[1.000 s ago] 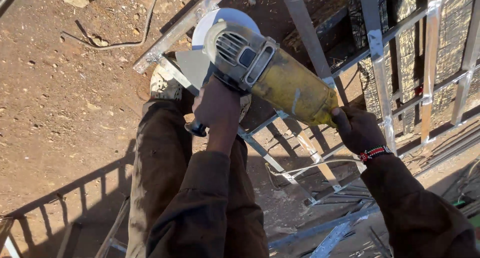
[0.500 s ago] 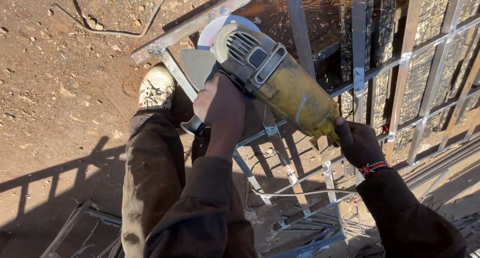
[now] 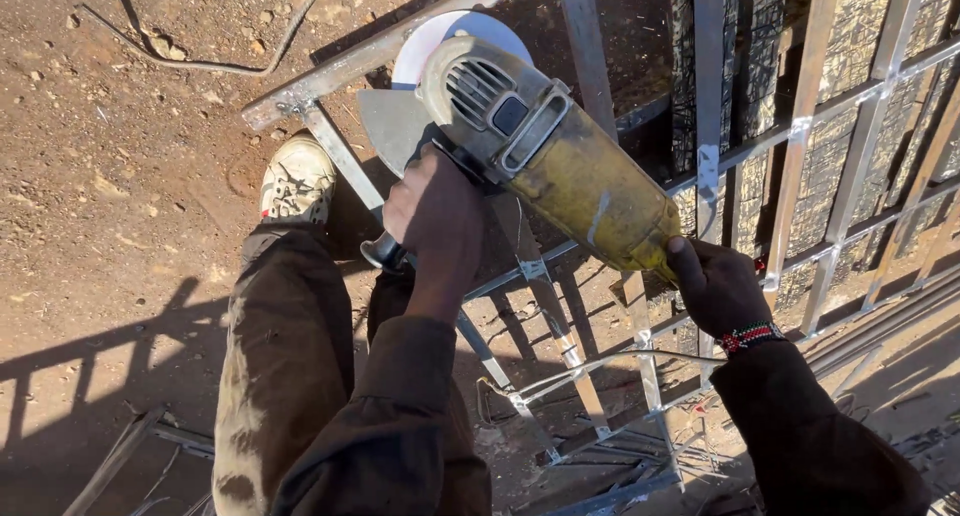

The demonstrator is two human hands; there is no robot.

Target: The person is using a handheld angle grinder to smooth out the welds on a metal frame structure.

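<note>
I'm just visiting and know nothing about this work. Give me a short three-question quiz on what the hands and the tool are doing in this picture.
1. True or false: both hands are on the yellow angle grinder.
2. Which hand grips the side handle near the disc? A) left hand B) right hand C) neither
3. Fill in: the disc sits against the grey metal ____ of the frame.

Key:
1. True. The left hand holds the side handle and the right hand holds the rear end of the body.
2. A.
3. Bar; the grinder's disc meets the slanted bar at the frame's upper left, above the person's shoe.
</note>
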